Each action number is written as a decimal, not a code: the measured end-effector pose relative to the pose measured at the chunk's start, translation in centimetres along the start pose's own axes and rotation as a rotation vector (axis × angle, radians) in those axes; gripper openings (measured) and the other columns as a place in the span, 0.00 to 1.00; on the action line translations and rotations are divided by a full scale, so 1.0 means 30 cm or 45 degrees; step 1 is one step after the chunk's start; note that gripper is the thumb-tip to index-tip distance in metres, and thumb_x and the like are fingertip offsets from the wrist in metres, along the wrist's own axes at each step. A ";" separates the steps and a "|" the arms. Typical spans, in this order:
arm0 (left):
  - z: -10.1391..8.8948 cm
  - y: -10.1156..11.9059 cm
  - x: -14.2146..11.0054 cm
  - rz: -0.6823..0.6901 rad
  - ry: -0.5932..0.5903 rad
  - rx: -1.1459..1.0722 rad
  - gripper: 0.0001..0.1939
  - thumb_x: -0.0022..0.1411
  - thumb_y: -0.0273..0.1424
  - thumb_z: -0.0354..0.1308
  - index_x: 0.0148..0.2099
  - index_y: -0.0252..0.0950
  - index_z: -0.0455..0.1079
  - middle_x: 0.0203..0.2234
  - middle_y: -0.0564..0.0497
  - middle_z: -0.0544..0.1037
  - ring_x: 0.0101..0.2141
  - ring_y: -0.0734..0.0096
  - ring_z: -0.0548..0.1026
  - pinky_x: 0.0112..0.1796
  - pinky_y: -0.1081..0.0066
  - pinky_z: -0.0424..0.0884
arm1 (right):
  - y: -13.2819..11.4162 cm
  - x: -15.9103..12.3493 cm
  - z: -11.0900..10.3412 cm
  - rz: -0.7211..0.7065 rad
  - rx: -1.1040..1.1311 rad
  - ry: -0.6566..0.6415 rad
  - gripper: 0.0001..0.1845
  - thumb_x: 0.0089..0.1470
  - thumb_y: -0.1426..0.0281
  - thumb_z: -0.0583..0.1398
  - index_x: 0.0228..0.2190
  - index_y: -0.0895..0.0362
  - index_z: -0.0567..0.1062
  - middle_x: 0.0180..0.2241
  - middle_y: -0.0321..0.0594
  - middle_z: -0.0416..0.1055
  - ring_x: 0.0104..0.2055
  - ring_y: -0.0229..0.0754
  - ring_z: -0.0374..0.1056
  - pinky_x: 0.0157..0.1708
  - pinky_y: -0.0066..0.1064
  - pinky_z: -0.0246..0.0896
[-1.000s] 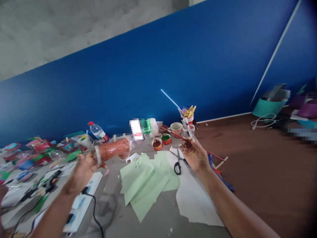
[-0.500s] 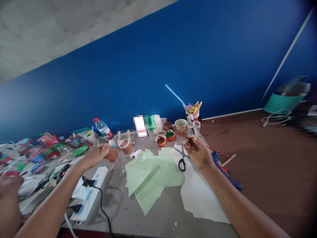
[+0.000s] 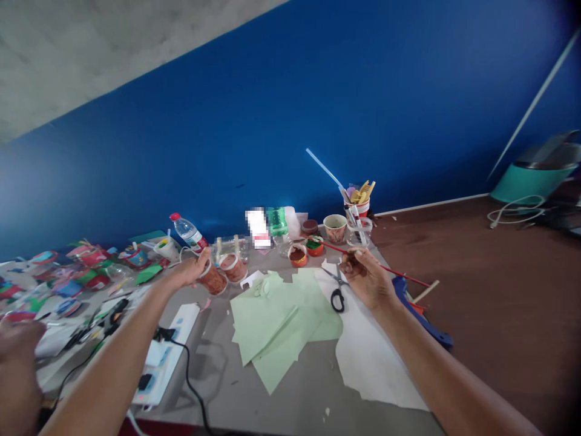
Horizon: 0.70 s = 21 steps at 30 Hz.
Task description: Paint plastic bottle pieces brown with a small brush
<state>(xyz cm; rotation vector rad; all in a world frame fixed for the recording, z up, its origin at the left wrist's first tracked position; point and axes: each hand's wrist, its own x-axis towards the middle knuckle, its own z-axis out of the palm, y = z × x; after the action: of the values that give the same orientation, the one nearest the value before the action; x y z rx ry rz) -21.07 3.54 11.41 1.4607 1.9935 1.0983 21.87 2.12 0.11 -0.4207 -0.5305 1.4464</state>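
My left hand [image 3: 193,270] is closed on a brown-painted cup [image 3: 215,280] at the left middle; some fingers are hidden behind it. Beside that cup a second brown-painted cup [image 3: 234,270] lies tilted. In my right hand [image 3: 370,278] is a thin red-handled paintbrush [image 3: 408,277], gripped between the fingers, its tip pointing left towards the paint pots. A pot of brown paint [image 3: 298,257] stands by a pot of green paint [image 3: 315,246]. Black-handled scissors [image 3: 337,300] lie just left of my right hand, on white paper [image 3: 372,363].
Green paper sheets [image 3: 276,333] cover the table's middle. A power strip [image 3: 175,342] with black cords lies at front left. Behind stand a water bottle [image 3: 188,233], a patterned cup [image 3: 334,229] and a tool cup [image 3: 361,203]. Another person's blurred hand [image 3: 18,357] shows at far left.
My left hand and its cup have shifted slightly right, close against the second cup. My right hand keeps the paintbrush in much the same pose. The view has turned a little.
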 end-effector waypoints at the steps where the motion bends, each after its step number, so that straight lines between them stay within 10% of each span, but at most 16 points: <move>1: 0.002 0.006 0.005 -0.045 -0.043 0.130 0.23 0.56 0.51 0.55 0.23 0.37 0.70 0.11 0.47 0.70 0.19 0.53 0.75 0.24 0.64 0.69 | 0.001 0.001 0.000 0.004 -0.003 0.002 0.05 0.41 0.68 0.69 0.25 0.54 0.79 0.21 0.36 0.74 0.22 0.34 0.64 0.23 0.27 0.61; 9: 0.026 0.062 0.020 -0.087 -0.283 0.957 0.32 0.61 0.54 0.36 0.22 0.37 0.67 0.28 0.30 0.79 0.42 0.39 0.78 0.43 0.54 0.70 | 0.016 0.008 -0.011 0.024 0.014 0.009 0.06 0.39 0.69 0.70 0.24 0.55 0.79 0.21 0.36 0.74 0.23 0.33 0.65 0.23 0.25 0.62; 21: 0.014 0.078 0.023 0.012 -0.297 1.319 0.42 0.63 0.52 0.28 0.39 0.28 0.76 0.42 0.26 0.79 0.52 0.39 0.73 0.53 0.53 0.63 | 0.028 0.014 -0.029 0.010 -0.004 -0.009 0.06 0.42 0.69 0.69 0.26 0.55 0.79 0.22 0.35 0.74 0.22 0.33 0.64 0.24 0.26 0.62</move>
<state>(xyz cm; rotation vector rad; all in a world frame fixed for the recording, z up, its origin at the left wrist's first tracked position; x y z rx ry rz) -19.65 4.64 13.10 1.9074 2.4745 -0.2235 21.71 2.65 -1.04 -0.4210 -0.5371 1.4550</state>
